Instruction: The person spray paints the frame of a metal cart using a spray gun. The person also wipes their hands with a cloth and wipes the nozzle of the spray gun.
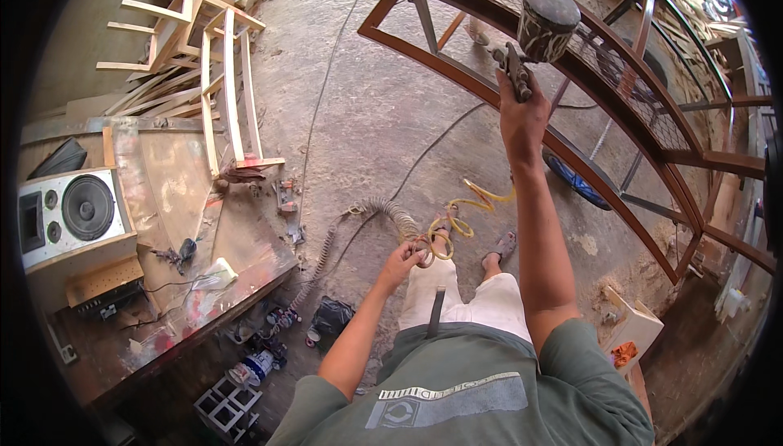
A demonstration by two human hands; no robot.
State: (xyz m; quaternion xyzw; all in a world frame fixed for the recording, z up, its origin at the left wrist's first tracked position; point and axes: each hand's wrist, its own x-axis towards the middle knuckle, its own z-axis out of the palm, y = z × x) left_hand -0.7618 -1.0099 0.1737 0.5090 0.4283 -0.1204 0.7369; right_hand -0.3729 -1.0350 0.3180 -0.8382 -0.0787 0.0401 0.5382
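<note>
My right hand point(524, 115) is wrapped round the handle of a spray gun point(514, 66), held out ahead at arm's length. A dark, paint-streaked cup point(550, 26) sits on the gun. Beyond it stands a long brown frame point(444, 66) with mesh panels; whether the gun touches it I cannot tell. Near my lap, my left hand point(398, 266) is closed on loops of a coiled air hose point(424, 252). The hose's yellowish coils point(461, 226) run across toward my right arm, where its end is hidden.
On the left, a paint-stained workbench point(175, 193) carries a speaker point(86, 205). Pale wooden frames point(232, 87) and loose timber lie behind it. A dark cable point(440, 140) crosses the dusty floor point(367, 111). Containers point(253, 367) stand beside the bench, and a pale board point(632, 323) is at right.
</note>
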